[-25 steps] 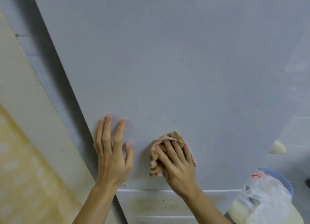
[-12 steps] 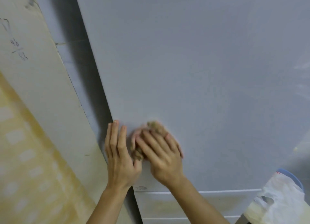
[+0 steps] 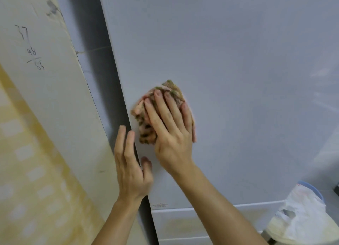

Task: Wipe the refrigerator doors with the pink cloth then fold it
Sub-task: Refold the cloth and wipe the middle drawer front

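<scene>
A cream wall panel with pencilled sums stands at far left. Next comes the left hand, its grip slack: fingers straight along the left edge of the upper refrigerator door, thumb on the front, probably bracing the door against the push. The bunched pink cloth sits near that edge. The right hand lies flat on it, fingers straight and spread, pressing to spread force rather than clutching. A bag-lined bin stands lower right.
</scene>
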A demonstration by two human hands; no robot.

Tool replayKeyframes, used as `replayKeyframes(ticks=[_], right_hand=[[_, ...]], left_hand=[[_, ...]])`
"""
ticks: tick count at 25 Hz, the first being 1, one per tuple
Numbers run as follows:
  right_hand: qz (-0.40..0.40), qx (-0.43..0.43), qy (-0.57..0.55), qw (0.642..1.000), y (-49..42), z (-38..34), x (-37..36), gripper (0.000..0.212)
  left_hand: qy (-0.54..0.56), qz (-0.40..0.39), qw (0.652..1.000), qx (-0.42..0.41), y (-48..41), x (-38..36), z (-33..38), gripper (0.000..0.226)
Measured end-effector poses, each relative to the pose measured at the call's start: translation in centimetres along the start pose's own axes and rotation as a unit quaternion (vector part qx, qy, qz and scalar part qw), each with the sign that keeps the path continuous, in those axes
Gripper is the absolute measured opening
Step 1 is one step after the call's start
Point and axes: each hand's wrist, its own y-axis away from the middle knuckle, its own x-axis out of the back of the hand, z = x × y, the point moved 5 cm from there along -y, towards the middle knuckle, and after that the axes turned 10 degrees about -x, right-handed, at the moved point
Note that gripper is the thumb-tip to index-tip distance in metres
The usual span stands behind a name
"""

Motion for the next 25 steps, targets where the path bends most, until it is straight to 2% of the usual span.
replayKeyframes(ticks=[2, 6, 8, 10, 12, 15, 17, 19, 20, 22, 25], right_hand=[[-0.038, 0.045, -0.006, 0.998, 2.7, -0.2, -1.3, 0.05], [-0.197, 0.162, 0.018, 0.967, 13.1, 2.6, -3.1, 0.045], [-0.235, 0.198, 0.041, 0.951, 15.6, 4.2, -2.9, 0.047], [-0.238, 0.214, 0.059, 0.945, 15.4, 5.2, -1.9, 0.048], [-0.197, 0.188, 0.071, 0.96, 12.7, 6.5, 0.4, 0.045], [-0.061, 0.075, 0.094, 0.991, 5.5, 11.4, 6.6, 0.045], [0.046, -0.031, 0.093, 0.994, 1.5, 15.1, 10.1, 0.044], [0.096, -0.078, 0.064, 0.99, 1.1, 16.8, 10.6, 0.046], [0.079, -0.061, 0.051, 0.994, 2.5, 16.8, 10.0, 0.05], [-0.022, 0.023, 0.053, 0.998, 7.9, 17.4, 8.3, 0.061], [-0.201, 0.155, 0.107, 0.961, 15.0, 21.1, 9.4, 0.062]], left_hand=[[0.026, 0.025, 0.999, 0.009, 0.1, 0.6, -0.5, 0.069], [0.041, 0.022, 0.999, 0.001, 1.0, 1.1, -0.7, 0.062], [0.018, -0.01, 1.0, -0.002, 1.4, 0.6, -0.7, 0.061], [-0.018, -0.037, 0.999, -0.006, 1.8, -0.2, -0.1, 0.061], [-0.045, -0.042, 0.998, -0.017, 2.0, -1.1, 0.9, 0.062], [-0.075, -0.027, 0.996, -0.039, 1.6, -3.1, 3.4, 0.061], [-0.083, -0.019, 0.996, -0.039, 1.0, -4.7, 5.0, 0.06], [-0.081, -0.016, 0.996, -0.032, 0.4, -6.6, 6.9, 0.06], [-0.082, -0.015, 0.996, -0.029, 0.3, -7.4, 7.7, 0.061], [-0.09, -0.016, 0.995, -0.032, 0.4, -8.9, 9.1, 0.061], [-0.106, -0.026, 0.993, -0.04, 0.9, -10.7, 10.7, 0.061]])
